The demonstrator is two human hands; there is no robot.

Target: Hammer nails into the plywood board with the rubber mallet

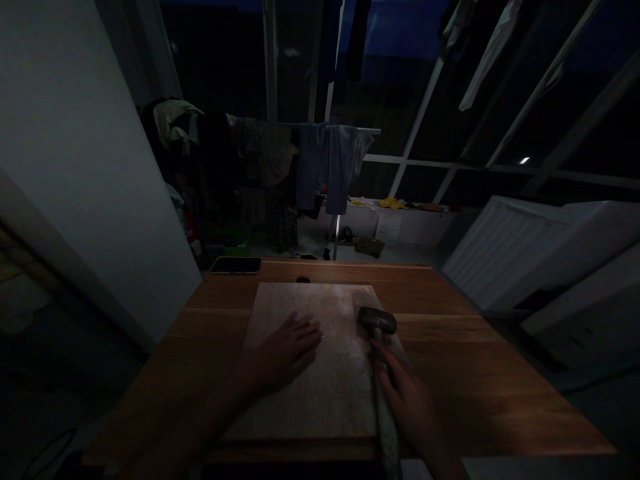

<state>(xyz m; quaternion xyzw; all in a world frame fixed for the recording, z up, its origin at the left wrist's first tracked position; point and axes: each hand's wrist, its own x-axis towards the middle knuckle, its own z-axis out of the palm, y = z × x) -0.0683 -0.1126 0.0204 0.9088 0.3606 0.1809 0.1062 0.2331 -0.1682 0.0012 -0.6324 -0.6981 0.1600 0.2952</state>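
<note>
A pale, scuffed wooden board (345,393) lies on the wooden table. My left hand (295,343) is over the board's middle, slightly blurred, with its fingers stretched out. Just beyond its fingertips shows a small, thin, bright thing (323,337), perhaps a nail; the dim light hides its exact kind. At the board's right side, my right hand (405,393) has its fingers on the handle of a hammer (377,320). The hammer's dark, blunt head points away from me, and its worn handle runs back toward the table's near edge.
A dark phone (236,266) lies at the table's far left corner. A small dark round thing (303,280) is behind the board. Beyond the table (475,373), clothes hang on a drying rack (367,131) before dark windows. A pale cabinet (75,153) stands left.
</note>
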